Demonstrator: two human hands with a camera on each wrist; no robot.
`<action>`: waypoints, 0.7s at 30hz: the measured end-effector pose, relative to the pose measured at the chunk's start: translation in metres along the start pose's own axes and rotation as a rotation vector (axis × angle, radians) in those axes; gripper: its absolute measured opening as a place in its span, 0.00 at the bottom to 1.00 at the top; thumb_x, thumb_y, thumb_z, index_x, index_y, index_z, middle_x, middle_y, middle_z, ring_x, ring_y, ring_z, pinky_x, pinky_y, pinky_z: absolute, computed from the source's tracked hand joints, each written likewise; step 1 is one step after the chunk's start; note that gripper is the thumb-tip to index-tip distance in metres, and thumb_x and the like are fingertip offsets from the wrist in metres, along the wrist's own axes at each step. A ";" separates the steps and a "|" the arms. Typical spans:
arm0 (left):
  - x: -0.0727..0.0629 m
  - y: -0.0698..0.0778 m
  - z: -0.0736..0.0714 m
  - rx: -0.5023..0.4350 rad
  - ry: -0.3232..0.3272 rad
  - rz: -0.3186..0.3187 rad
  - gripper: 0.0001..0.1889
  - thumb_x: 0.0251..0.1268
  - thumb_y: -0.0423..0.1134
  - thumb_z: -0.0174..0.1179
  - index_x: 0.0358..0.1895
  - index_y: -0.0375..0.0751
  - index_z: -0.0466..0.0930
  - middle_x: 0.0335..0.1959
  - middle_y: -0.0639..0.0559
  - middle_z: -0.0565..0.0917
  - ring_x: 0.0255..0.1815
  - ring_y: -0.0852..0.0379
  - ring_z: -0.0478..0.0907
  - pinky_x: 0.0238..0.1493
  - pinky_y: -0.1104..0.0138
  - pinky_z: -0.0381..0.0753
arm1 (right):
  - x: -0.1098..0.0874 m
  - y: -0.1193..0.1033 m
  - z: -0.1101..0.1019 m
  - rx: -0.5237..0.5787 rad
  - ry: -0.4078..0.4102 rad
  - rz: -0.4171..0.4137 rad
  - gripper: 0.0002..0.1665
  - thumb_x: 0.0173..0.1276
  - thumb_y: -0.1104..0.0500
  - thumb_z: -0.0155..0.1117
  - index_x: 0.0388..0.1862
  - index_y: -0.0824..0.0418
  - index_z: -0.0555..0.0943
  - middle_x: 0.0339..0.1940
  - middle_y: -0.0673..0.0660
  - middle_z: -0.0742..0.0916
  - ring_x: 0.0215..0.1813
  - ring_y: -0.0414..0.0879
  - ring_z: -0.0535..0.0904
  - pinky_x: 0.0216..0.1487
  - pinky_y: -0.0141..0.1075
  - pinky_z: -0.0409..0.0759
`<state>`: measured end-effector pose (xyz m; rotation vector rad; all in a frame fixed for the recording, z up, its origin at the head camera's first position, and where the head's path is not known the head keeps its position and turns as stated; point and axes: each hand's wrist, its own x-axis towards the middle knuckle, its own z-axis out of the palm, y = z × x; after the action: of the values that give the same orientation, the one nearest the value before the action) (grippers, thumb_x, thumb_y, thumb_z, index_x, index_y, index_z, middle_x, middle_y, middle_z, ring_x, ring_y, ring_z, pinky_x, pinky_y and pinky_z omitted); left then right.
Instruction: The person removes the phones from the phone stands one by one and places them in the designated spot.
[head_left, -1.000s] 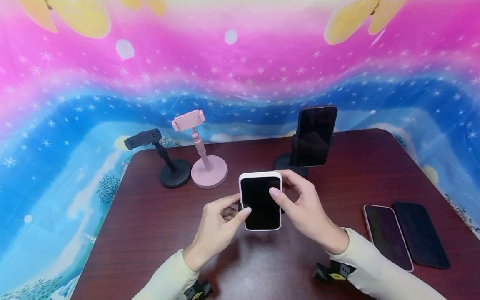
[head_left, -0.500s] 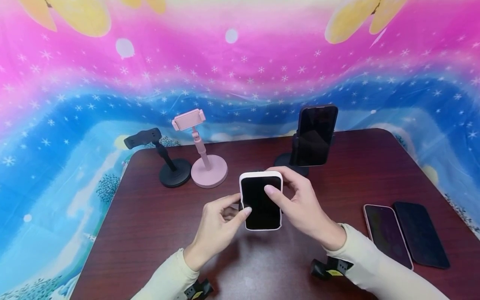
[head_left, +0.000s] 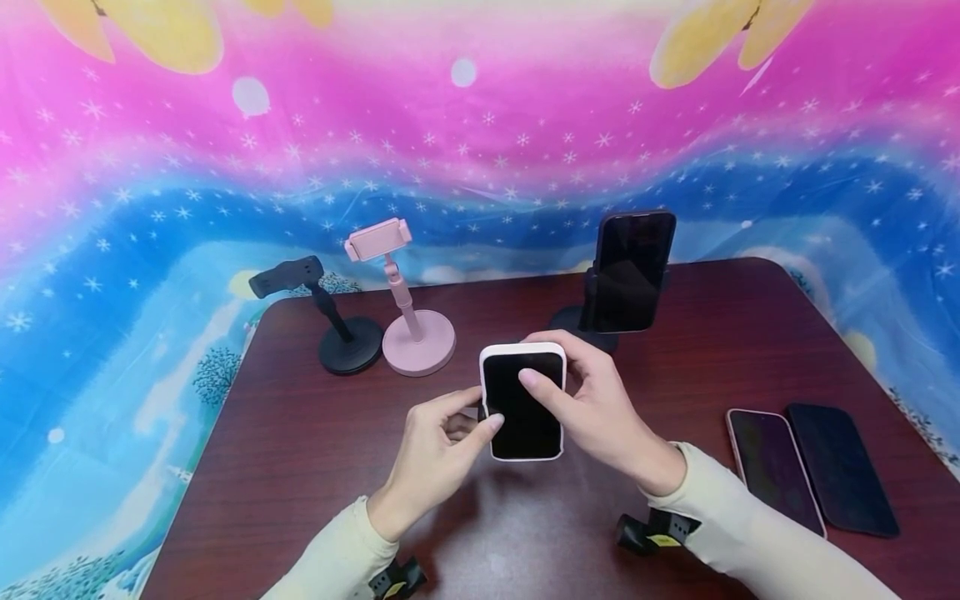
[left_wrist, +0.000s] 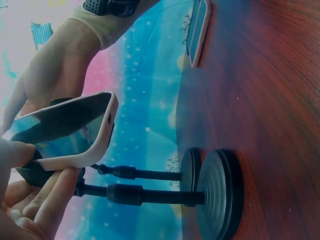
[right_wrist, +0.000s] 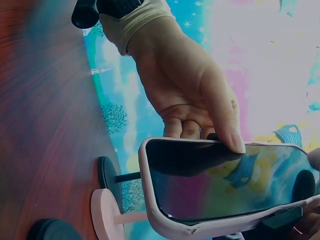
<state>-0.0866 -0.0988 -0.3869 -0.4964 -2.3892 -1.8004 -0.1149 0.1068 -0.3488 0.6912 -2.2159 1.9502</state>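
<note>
Frame center: left hand (head_left: 431, 454) and right hand (head_left: 611, 408) both pinch pale-cased phone (head_left: 522, 433), black clamp (left_wrist: 37, 174) at its edge. Lower right: pink-edged phone (head_left: 776, 471), black phone (head_left: 843, 468), flat. Left: black stand (head_left: 350, 346), pink stand (head_left: 418, 343). Right of center: rear stand (head_left: 567, 321) holds dark phone (head_left: 636, 271).

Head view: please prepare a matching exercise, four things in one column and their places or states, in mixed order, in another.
Things
1. Pink stand
2. Central pale-cased phone
3. Rightmost black phone
4. Patterned backdrop

Places or states
A. Behind the table
B. Has a clamp without a phone
C. Held by left hand and right hand
D. Flat beside a pink-rimmed phone

Pairs: 1-B; 2-C; 3-D; 4-A
</note>
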 end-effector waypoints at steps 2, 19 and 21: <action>0.000 0.000 0.000 0.001 -0.001 -0.006 0.17 0.64 0.33 0.69 0.56 0.36 0.84 0.38 0.42 0.90 0.31 0.62 0.88 0.35 0.69 0.89 | 0.000 0.000 0.001 0.005 -0.003 0.005 0.17 0.69 0.70 0.65 0.56 0.65 0.79 0.43 0.62 0.87 0.37 0.39 0.86 0.36 0.41 0.91; -0.001 0.000 0.000 0.014 -0.008 0.084 0.16 0.66 0.32 0.67 0.56 0.35 0.84 0.37 0.42 0.91 0.33 0.60 0.89 0.36 0.69 0.90 | 0.003 0.005 0.002 0.019 -0.019 -0.034 0.10 0.71 0.70 0.62 0.50 0.71 0.78 0.35 0.70 0.88 0.33 0.39 0.89 0.33 0.39 0.90; -0.001 0.000 0.000 0.010 -0.002 0.091 0.16 0.66 0.31 0.67 0.57 0.34 0.84 0.37 0.42 0.90 0.32 0.60 0.88 0.36 0.69 0.90 | 0.003 0.005 0.002 0.021 -0.022 -0.026 0.09 0.71 0.70 0.62 0.49 0.71 0.78 0.34 0.70 0.88 0.32 0.40 0.89 0.32 0.40 0.90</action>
<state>-0.0854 -0.0989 -0.3873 -0.5959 -2.3355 -1.7499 -0.1195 0.1044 -0.3524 0.7441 -2.1904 1.9659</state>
